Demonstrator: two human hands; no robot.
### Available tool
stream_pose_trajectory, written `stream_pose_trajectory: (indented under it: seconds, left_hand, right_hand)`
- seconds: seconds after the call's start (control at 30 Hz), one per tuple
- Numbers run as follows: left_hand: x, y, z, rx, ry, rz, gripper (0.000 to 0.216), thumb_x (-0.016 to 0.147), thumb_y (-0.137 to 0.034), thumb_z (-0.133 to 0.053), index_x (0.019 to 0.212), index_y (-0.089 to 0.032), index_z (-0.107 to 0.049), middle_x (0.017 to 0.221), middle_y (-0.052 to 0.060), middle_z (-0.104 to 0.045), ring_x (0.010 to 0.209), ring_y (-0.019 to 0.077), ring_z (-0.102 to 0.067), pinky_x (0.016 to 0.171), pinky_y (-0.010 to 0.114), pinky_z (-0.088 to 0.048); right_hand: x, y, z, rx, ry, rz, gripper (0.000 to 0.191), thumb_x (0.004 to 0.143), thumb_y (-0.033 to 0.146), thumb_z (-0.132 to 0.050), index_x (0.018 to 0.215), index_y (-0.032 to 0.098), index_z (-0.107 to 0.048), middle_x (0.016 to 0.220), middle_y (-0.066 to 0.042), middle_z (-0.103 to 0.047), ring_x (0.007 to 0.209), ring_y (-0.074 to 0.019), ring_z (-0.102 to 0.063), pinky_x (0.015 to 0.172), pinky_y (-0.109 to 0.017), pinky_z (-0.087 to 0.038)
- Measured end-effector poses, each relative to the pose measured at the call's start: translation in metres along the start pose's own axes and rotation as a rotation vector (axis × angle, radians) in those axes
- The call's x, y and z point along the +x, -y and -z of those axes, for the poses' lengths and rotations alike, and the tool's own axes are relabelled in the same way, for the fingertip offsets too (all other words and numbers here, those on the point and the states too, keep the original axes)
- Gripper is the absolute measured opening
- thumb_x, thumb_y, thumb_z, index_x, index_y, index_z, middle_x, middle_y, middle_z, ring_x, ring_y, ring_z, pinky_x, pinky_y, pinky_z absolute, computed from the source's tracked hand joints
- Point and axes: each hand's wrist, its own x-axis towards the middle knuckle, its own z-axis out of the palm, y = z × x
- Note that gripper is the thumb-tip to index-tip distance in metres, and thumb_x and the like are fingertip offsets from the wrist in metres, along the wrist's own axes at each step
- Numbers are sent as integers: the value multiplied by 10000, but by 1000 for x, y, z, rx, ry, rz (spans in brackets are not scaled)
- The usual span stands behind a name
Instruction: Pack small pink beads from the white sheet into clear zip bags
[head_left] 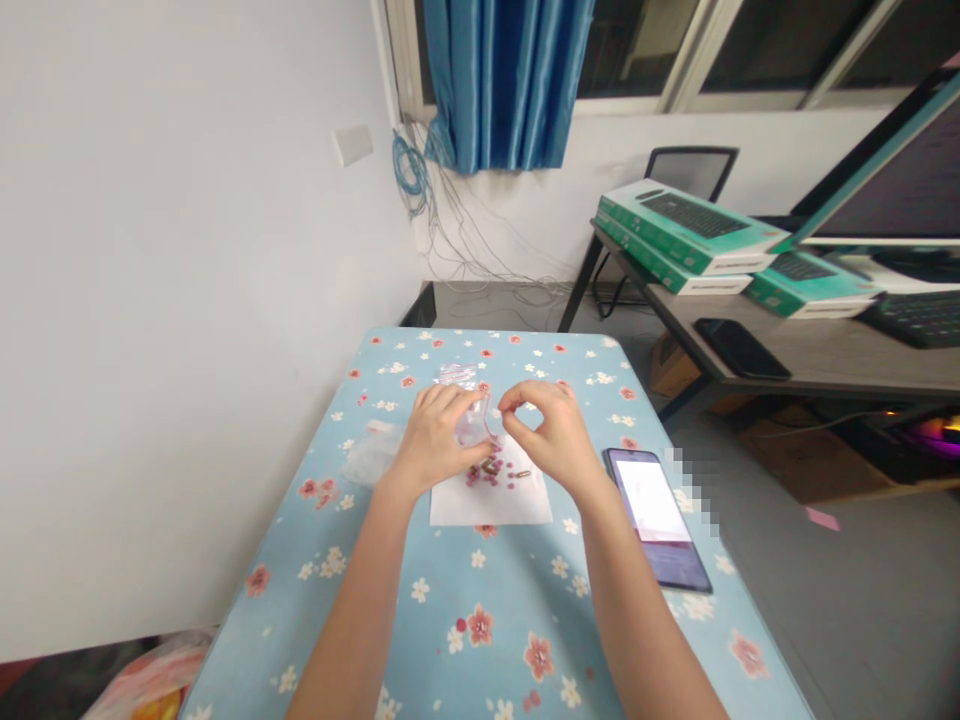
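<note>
My left hand (437, 436) is closed around a small clear plastic bag (474, 424), held just above a white sheet of paper (491, 500). Close to the bag's right edge, my right hand (546, 432) pinches thumb and forefinger together; what is in the pinch is too small to make out. Several small pink and brown beads (496, 472) lie in a heap on the paper, below and between both hands. All of this sits on a blue table (480, 620) with a flower pattern.
A phone (658, 516) with a lit screen lies right of the paper. Another clear bag (373, 455) lies left of my left hand, one more (457, 375) behind it. A desk (810, 350) with green keyboard boxes (686, 235) stands to the right.
</note>
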Motion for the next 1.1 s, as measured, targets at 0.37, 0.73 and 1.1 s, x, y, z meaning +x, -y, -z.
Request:
stream_pose_trajectory:
  seconds: [0.37, 0.73, 1.1]
  left_hand:
    - [-3, 13, -11, -14, 72, 33, 572, 647, -195, -669, 1194, -229, -506, 1041, 45, -500, 1029, 243, -495, 925, 385, -417]
    - [-9, 32, -13, 1, 71, 102, 557, 645, -178, -667, 1172, -241, -496, 1070, 48, -460, 1048, 244, -474, 946, 415, -406]
    - [-19, 53, -4, -24, 143, 192, 592, 662, -149, -583, 1222, -278, -443, 1171, 42, -367, 738, 118, -532, 760, 322, -494]
  right_hand:
    - [2, -14, -10, 206, 39, -14, 105, 761, 152, -508, 733, 190, -601, 781, -23, -653, 782, -178, -602, 767, -301, -428]
    - [1, -34, -21, 257, 84, -150, 219, 744, 164, -540, 950, 194, -605, 755, 0, -641, 729, -155, -604, 716, -276, -440]
    - [-1, -50, -49, 289, 324, -187, 125, 763, 174, -524, 755, 171, -649, 740, -18, -692, 700, -157, -625, 678, -260, -448]
